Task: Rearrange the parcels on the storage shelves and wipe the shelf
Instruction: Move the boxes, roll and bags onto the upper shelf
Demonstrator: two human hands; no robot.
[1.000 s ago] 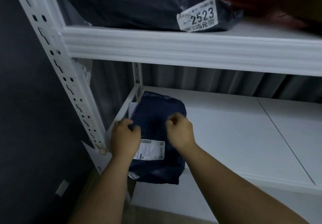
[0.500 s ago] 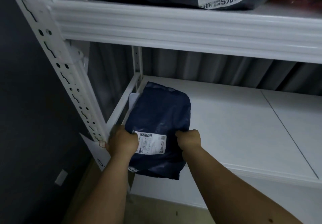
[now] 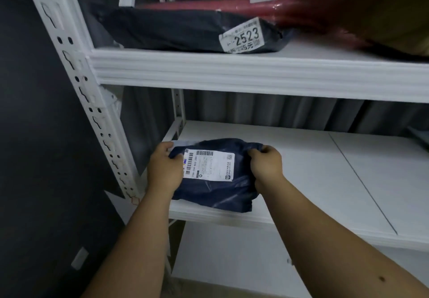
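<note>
A dark blue soft parcel (image 3: 216, 188) with a white shipping label lies at the front left of the middle white shelf (image 3: 301, 181). My left hand (image 3: 163, 170) grips its left end and my right hand (image 3: 267, 165) grips its right end, fingers curled into the bag. The parcel lies crosswise, its label facing up. On the shelf above rests a dark grey parcel (image 3: 174, 30) with a "2523" label, and behind it a red parcel (image 3: 290, 7).
The white slotted upright (image 3: 76, 84) stands at the left, against a dark wall. A grey ribbed panel backs the shelves. A brown parcel (image 3: 394, 14) fills the upper right corner. A dark object's edge (image 3: 420, 137) shows at the far right of the middle shelf.
The blue parcel was lying lengthwise and overhanging the shelf's front edge; both hands have turned it crosswise, label up, and it now sits on the shelf. My view has tilted upward.
</note>
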